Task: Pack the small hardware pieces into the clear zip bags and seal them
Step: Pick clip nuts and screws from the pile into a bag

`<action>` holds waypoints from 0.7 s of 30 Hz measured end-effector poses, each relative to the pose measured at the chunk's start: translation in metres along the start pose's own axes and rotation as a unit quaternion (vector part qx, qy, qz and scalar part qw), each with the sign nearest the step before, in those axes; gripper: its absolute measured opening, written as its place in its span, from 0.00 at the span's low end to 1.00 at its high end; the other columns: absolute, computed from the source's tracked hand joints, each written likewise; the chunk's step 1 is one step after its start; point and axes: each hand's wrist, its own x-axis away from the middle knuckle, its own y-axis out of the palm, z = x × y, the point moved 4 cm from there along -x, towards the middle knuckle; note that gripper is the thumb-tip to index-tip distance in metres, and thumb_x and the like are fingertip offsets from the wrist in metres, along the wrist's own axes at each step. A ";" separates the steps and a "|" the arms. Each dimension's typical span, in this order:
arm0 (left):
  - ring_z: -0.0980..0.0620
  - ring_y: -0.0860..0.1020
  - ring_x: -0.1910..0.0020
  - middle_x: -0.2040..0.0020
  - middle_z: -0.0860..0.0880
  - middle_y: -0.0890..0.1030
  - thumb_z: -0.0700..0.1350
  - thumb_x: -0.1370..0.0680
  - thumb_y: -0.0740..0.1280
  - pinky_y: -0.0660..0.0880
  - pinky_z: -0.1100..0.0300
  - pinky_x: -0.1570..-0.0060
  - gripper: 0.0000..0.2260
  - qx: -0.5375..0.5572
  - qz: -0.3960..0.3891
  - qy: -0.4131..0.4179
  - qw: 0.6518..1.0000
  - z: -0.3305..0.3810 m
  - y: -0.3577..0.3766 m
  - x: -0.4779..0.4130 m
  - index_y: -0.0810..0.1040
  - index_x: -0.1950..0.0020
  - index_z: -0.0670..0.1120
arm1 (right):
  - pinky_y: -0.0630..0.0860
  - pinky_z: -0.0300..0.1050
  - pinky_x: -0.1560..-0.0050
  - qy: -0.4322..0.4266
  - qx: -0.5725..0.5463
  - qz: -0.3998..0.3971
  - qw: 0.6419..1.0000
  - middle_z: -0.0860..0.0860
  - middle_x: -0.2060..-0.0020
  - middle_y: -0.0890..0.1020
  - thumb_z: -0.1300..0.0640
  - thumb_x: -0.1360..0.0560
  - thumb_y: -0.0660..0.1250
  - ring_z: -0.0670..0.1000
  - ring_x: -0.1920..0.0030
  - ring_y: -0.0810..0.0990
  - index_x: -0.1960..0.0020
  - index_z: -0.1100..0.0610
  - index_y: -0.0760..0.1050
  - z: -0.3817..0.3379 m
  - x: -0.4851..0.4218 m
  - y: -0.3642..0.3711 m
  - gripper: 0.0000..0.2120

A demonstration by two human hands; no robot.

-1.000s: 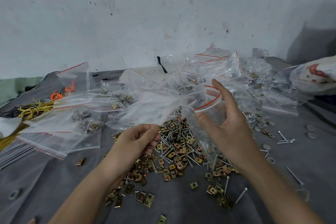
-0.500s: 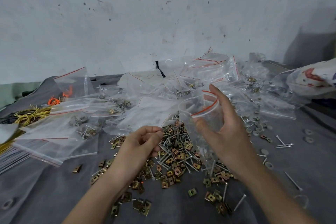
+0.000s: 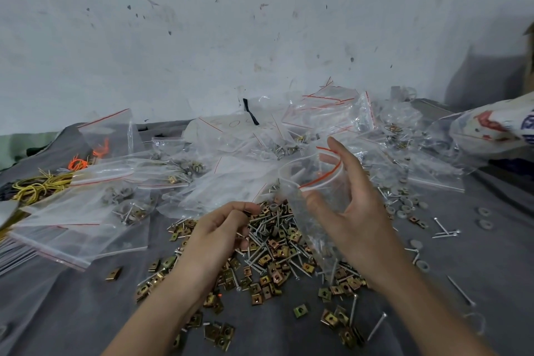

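1. The right hand (image 3: 355, 211) holds a clear plastic zip bag (image 3: 315, 182) with a red seal strip upright above the surface. The bag's mouth gapes, with the thumb in front and the fingers (image 3: 346, 159) loosely spread behind it.
2. The left hand (image 3: 219, 228) hovers just beside the bag, fingers curled and tips pressed together. Whether they pinch a piece, I cannot tell.
3. Beneath both hands lies a heap of brass-coloured square clips and silver screws (image 3: 274, 248) on the grey cloth-covered surface (image 3: 86, 312).
4. Filled clear bags (image 3: 86, 220) lie piled to the left.

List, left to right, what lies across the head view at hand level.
Yellow wire bundle → packed zip bags → left hand → open zip bag held by the right hand → loose grey washers → printed sack.
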 end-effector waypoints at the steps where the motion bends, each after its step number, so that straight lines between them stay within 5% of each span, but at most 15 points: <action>1: 0.56 0.75 0.63 0.63 0.50 0.76 0.41 0.20 0.61 0.74 0.58 0.58 0.13 0.003 0.000 0.009 1.000 0.002 0.001 0.000 0.85 0.51 0.51 | 0.63 0.20 0.39 0.000 0.000 0.000 1.000 0.31 0.29 0.68 0.41 0.25 0.70 0.32 0.30 0.66 0.25 0.31 0.58 -0.001 0.000 0.000 0.33; 5: 0.55 0.75 0.59 0.62 0.53 0.77 0.43 0.19 0.63 0.76 0.59 0.55 0.13 0.016 0.002 0.040 0.999 0.010 0.003 0.001 0.84 0.45 0.56 | 0.63 0.19 0.41 -0.016 0.008 -0.008 1.000 0.34 0.31 0.69 0.45 0.25 0.69 0.31 0.32 0.67 0.27 0.32 0.63 -0.004 0.000 0.001 0.29; 8: 0.55 0.79 0.55 0.57 0.55 0.81 0.48 0.22 0.68 0.76 0.58 0.51 0.10 0.013 0.012 0.080 0.997 0.017 0.006 0.004 0.82 0.45 0.61 | 0.64 0.21 0.42 -0.035 0.028 -0.012 0.999 0.41 0.34 0.73 0.50 0.25 0.69 0.36 0.33 0.71 0.35 0.41 0.72 -0.006 0.000 0.003 0.19; 12: 0.45 0.79 0.56 0.58 0.42 0.80 0.50 0.23 0.70 0.77 0.46 0.51 0.06 0.006 0.014 0.111 0.994 0.025 0.011 0.008 0.82 0.47 0.57 | 0.62 0.24 0.38 -0.042 0.048 -0.032 0.997 0.39 0.32 0.70 0.52 0.26 0.69 0.34 0.29 0.64 0.47 0.45 0.72 -0.008 0.000 0.010 0.09; 14: 0.44 0.82 0.53 0.56 0.44 0.84 0.45 0.21 0.69 0.80 0.53 0.54 0.04 0.006 0.017 0.123 0.992 0.028 0.014 0.008 0.82 0.49 0.53 | 0.69 0.31 0.39 -0.048 0.075 -0.053 0.995 0.35 0.31 0.69 0.56 0.24 0.65 0.32 0.30 0.65 0.52 0.44 0.69 -0.009 0.001 0.014 0.08; 17: 0.49 0.82 0.56 0.56 0.46 0.85 0.40 0.21 0.68 0.78 0.62 0.58 0.06 0.010 0.008 0.128 0.992 0.031 0.018 0.011 0.81 0.50 0.51 | 0.76 0.34 0.50 -0.073 0.121 -0.070 0.988 0.38 0.38 0.75 0.64 0.24 0.62 0.36 0.39 0.74 0.55 0.44 0.66 -0.011 0.003 0.018 0.14; 21: 0.45 0.76 0.60 0.57 0.41 0.83 0.45 0.22 0.70 0.72 0.48 0.57 0.06 -0.012 -0.012 0.141 0.990 0.035 0.019 0.015 0.82 0.49 0.55 | 0.74 0.39 0.60 -0.056 0.180 -0.093 0.978 0.40 0.54 0.76 0.52 0.22 0.66 0.41 0.56 0.77 0.51 0.42 0.67 -0.009 0.005 0.027 0.08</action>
